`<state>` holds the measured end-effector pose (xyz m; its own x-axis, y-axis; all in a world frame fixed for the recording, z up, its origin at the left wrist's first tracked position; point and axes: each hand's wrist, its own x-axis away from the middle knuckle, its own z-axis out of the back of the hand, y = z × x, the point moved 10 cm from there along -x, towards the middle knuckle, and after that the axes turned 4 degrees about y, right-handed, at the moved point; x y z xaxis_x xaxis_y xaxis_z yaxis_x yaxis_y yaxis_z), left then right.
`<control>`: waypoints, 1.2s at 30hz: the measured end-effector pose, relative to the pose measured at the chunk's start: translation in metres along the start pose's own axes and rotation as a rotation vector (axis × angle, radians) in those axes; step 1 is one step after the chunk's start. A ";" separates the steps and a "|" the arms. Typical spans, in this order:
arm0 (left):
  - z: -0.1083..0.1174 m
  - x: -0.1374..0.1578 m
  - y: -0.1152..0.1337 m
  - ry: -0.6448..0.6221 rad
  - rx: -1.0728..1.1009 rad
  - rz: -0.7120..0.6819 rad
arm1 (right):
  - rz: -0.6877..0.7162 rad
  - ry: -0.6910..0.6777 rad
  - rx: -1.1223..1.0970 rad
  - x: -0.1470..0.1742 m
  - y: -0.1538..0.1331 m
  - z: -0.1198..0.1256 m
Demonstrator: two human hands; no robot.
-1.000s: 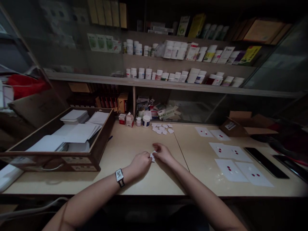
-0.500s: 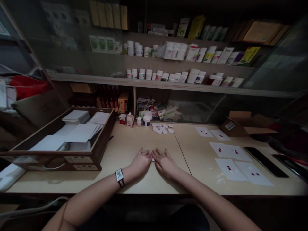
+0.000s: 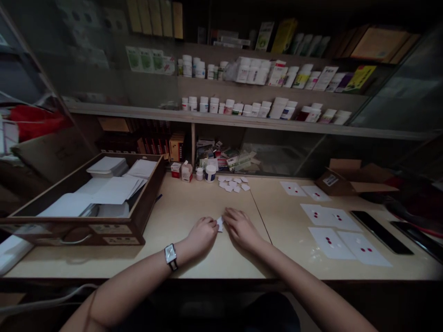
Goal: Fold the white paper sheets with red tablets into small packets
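Observation:
A small folded white paper is between my two hands, just above or on the pale tabletop. My left hand, with a watch on its wrist, has its fingers curled in and pinches the paper's left side. My right hand is at the paper's right edge, fingers close together and bent over it; its thumb is mostly hidden. Beyond the hands lies a group of small folded white paper packets. On the right, flat white paper sheets carry red and white pills.
To the left, a wooden drawer holds stacks of white paper. Small boxes and white bottles stand at the back. On the right are a black phone and an open cardboard box. Shelves of medicine bottles rise behind.
My fingers have drawn in from a flatter, spread pose over the paper. The left fingers are now curled, and more of the folded paper shows between the hands.

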<state>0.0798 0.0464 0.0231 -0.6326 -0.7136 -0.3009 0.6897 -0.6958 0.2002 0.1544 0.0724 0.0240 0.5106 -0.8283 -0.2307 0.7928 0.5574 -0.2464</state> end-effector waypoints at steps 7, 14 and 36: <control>0.001 0.002 0.001 0.037 -0.029 -0.010 | 0.012 -0.114 -0.004 -0.001 -0.005 -0.016; 0.003 0.004 -0.003 0.058 -0.062 0.000 | 0.058 -0.087 0.009 -0.012 -0.014 -0.002; 0.006 0.001 -0.004 0.077 -0.006 -0.013 | 0.015 -0.015 -0.162 -0.024 -0.003 -0.008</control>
<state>0.0744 0.0483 0.0279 -0.6126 -0.6959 -0.3748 0.6837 -0.7045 0.1903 0.1372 0.0916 0.0224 0.5275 -0.8202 -0.2214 0.7218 0.5702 -0.3922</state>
